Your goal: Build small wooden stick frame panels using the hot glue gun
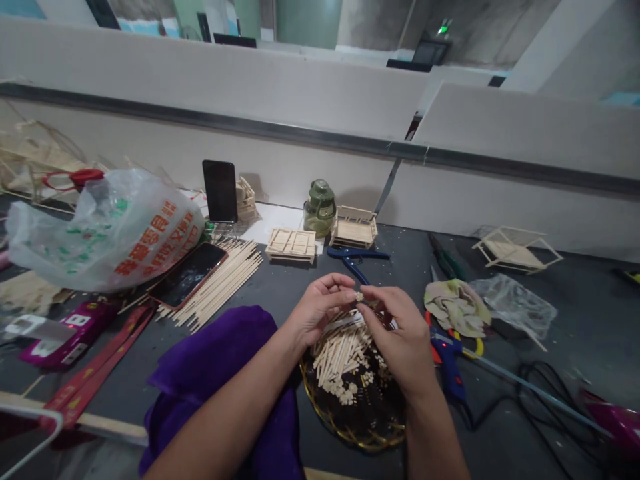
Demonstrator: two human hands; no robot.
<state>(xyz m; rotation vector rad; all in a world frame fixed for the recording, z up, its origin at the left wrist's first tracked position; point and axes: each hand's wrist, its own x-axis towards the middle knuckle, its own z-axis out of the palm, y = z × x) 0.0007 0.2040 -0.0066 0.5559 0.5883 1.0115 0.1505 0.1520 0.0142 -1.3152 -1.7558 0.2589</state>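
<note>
My left hand (320, 308) and my right hand (400, 337) meet above a dark woven basket (367, 427). Together their fingertips pinch a tiny piece of pale wood (359, 295). Both hands are closed in a pinch. The basket holds several short cut wooden sticks (340, 353) and small offcuts. A purple cloth (220, 373) lies under my left forearm.
Long bamboo sticks (220, 283) and a phone (187, 273) lie left, beside a white plastic bag (100, 227). A second phone (220, 191) stands upright. Small stick-built frames (291, 244), a green jar (320, 208), blue pliers (356, 257), a blue glue gun (447, 357) and cables surround the basket.
</note>
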